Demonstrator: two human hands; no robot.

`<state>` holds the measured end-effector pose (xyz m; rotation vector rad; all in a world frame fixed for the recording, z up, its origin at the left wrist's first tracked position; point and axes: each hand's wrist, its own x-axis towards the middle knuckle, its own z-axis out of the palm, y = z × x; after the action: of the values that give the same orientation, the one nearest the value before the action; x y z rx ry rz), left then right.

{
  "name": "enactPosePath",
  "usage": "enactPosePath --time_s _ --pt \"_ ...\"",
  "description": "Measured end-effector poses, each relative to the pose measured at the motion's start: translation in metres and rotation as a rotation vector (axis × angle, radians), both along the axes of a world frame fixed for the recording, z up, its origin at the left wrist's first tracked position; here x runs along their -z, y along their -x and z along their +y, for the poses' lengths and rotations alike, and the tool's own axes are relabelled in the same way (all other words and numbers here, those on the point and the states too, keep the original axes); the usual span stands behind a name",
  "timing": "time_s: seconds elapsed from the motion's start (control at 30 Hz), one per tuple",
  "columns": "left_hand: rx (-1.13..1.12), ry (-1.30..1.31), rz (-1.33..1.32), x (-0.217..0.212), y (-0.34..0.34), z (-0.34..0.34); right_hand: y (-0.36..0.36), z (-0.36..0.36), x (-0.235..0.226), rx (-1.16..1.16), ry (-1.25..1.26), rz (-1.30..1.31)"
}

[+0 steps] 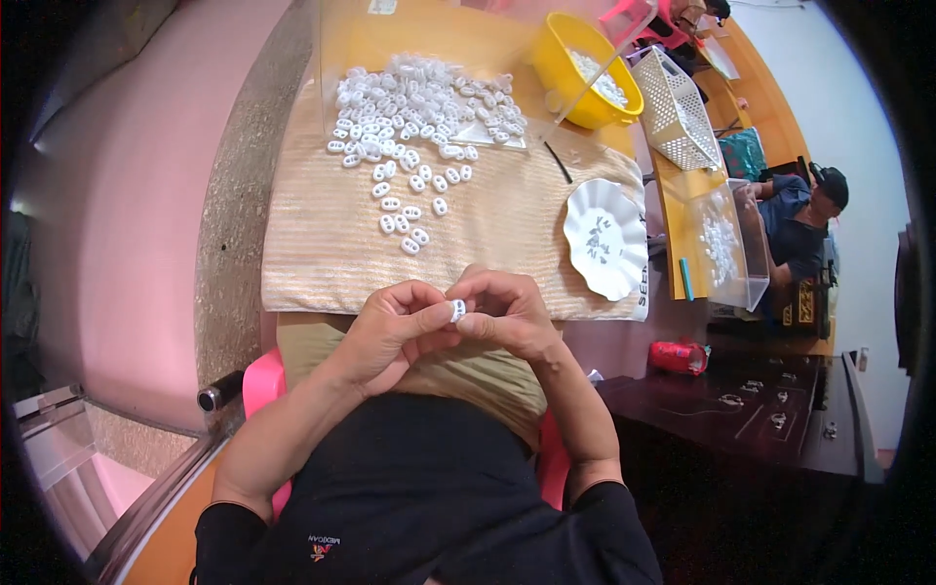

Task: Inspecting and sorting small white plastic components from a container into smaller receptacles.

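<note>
A small white oval plastic piece (457, 310) with dark marks on its face is pinched between the fingertips of both my hands, just off the table's near edge. My left hand (392, 327) grips it from the left, and my right hand (509, 310) from the right. Beyond them, several similar pieces with two dark spots each lie loose (410, 246) on the striped beige cloth (507, 234). Farther back these merge into a large pile (409, 93). To the right, a white scalloped dish (616, 281) holds small dark bits too fine to name.
A thin black stick (558, 163) lies beyond the dish. At the back right stand a yellow basin (636, 100) of white pieces and a white perforated basket (673, 107). A clear panel rises behind the cloth. Another person (795, 219) sits at the right, near a red packet (680, 357).
</note>
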<state>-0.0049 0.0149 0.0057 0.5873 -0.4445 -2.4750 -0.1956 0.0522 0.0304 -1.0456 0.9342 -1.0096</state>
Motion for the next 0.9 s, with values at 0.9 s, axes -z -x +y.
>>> enactPosePath --time_s 0.9 --pt "-0.059 1.351 0.432 -0.148 -0.026 0.041 0.07 -0.007 -0.002 0.672 0.113 0.387"
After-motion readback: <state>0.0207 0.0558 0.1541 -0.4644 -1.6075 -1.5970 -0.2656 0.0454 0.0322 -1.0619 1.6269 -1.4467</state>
